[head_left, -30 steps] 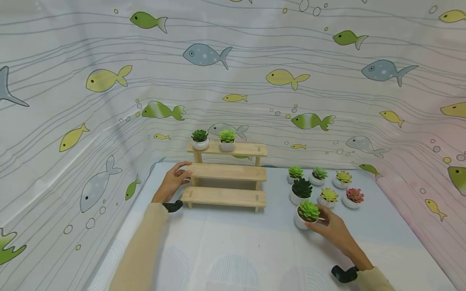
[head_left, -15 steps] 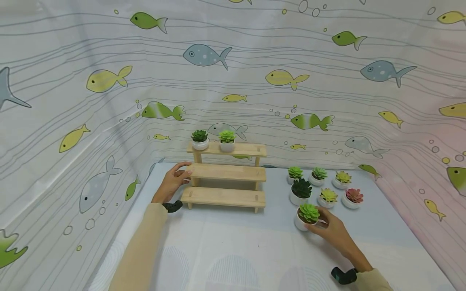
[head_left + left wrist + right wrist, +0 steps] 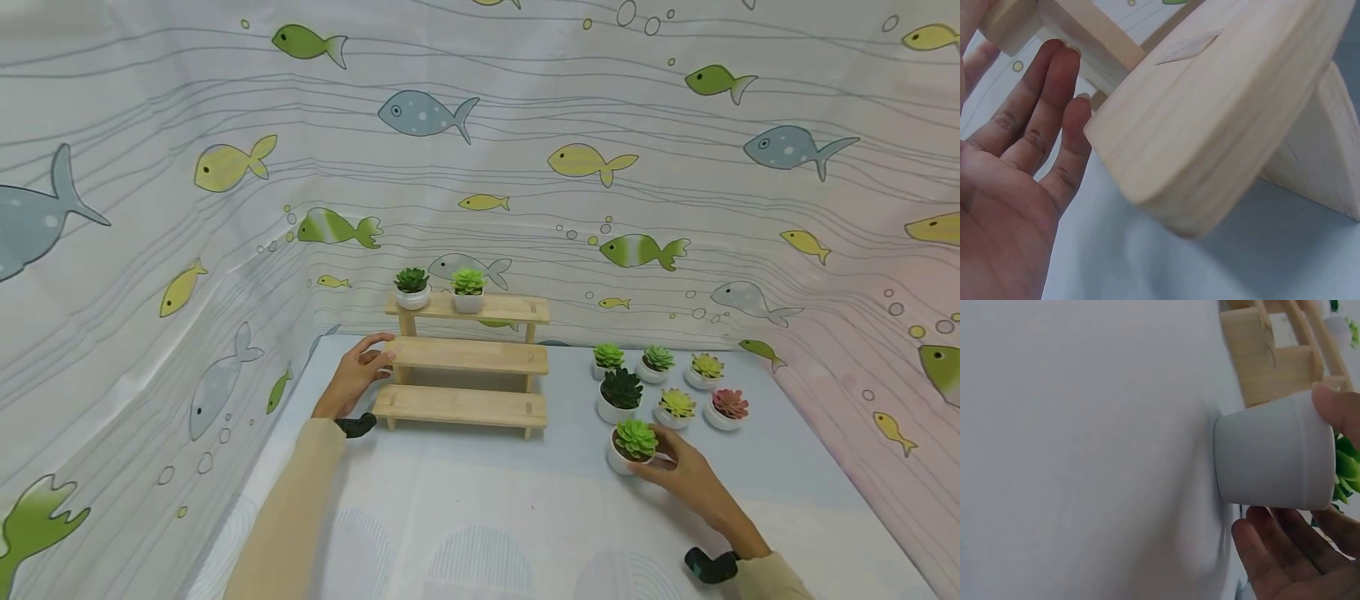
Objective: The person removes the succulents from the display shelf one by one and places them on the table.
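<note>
A three-tier wooden plant stand (image 3: pixel 468 354) stands on the table. My left hand (image 3: pixel 354 379) holds the left end of its middle tier, thumb and index finger at the plank's end. The other fingers (image 3: pixel 1057 81) extend loosely beside the lowest tier in the left wrist view. My right hand (image 3: pixel 686 479) grips a bright green succulent in a white pot (image 3: pixel 628 462), thumb on one side and fingers on the other. The pot (image 3: pixel 1272 456) is upright, its base right at the tablecloth. A dark green succulent (image 3: pixel 411 287) and a light green one (image 3: pixel 468 287) sit on the top tier.
Several more potted succulents group behind the right hand, among them a large dark green one (image 3: pixel 621 392), a yellow one (image 3: pixel 677 404) and a red one (image 3: pixel 729 407). Fish-print curtains (image 3: pixel 510 108) enclose the pale tablecloth (image 3: pixel 480 517) at the back and sides.
The left part of the fish-print curtain has shifted inward to the right. Both hands, the stand and the plants stay where they were.
</note>
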`<state>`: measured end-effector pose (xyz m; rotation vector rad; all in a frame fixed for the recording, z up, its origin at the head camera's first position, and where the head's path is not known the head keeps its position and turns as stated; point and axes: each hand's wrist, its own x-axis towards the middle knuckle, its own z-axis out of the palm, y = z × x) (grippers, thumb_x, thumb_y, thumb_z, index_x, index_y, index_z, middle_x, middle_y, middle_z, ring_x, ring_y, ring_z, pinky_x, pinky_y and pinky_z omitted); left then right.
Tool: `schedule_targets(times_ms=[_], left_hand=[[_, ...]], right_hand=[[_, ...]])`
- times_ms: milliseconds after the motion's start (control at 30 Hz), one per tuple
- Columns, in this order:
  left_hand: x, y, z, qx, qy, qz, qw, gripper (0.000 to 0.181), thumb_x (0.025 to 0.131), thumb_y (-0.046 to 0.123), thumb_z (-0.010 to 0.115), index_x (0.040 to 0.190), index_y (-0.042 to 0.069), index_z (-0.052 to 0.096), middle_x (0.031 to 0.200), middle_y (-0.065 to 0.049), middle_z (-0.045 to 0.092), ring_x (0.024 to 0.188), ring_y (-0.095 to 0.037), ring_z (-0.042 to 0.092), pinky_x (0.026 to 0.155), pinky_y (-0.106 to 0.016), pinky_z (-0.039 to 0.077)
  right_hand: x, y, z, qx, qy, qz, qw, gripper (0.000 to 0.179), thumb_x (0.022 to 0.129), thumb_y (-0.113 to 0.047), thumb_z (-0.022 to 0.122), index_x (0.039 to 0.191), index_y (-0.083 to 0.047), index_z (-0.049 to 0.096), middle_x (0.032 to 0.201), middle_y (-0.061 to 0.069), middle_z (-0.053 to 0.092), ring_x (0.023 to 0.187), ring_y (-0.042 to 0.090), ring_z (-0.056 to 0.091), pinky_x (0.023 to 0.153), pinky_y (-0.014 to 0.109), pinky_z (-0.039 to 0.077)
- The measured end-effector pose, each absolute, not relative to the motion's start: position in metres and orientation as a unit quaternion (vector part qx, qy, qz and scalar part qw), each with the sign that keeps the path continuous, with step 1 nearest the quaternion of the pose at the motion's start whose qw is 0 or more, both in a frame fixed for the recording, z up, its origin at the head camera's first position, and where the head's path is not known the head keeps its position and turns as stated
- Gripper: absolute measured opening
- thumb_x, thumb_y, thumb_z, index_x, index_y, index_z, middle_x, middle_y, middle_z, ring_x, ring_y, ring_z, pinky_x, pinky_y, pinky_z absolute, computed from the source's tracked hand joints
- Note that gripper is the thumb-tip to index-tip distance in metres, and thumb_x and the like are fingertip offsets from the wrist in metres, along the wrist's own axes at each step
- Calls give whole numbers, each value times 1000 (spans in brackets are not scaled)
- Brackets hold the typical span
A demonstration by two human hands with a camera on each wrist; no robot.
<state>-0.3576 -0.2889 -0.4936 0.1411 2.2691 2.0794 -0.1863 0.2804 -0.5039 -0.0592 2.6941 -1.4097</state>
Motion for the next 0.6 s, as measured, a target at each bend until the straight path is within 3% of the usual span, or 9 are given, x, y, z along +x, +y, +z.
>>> schedule_targets(times_ms=[200,333,433,600], left_hand=[[-357,-289,-495,46,737,674,29,53,96,36,76,144,23,56,105,-6,67,101,-25,63,95,-47,54],[-357,-290,-494,46,739,671,29,53,95,37,76,144,23,56,106,-7,66,101,-25,63,94,-45,54],[-356,-290,-493,48,739,671,31,55,95,37,75,144,22,56,105,-7,66,101,-25,63,94,-45,54],[-355,-289,-491,49,738,672,29,54,95,37,76,143,22,57,105,-8,67,100,-25,63,93,-44,55]], right_hand=[[-190,290,-486,-76,878,-472,21,81,94,-38,78,157,-8,36,148,20,49,134,39,49,103,46,50],[-198,292,-468,-93,878,-469,-11,70,97,-36,74,154,-10,41,143,17,54,130,37,52,98,30,53],[-206,291,-454,-96,879,-467,-27,65,99,-36,72,152,-12,43,141,14,55,127,29,55,92,17,51],[-221,283,-433,-121,871,-474,-47,60,100,-33,70,152,-14,45,140,13,55,123,17,56,93,14,48]])
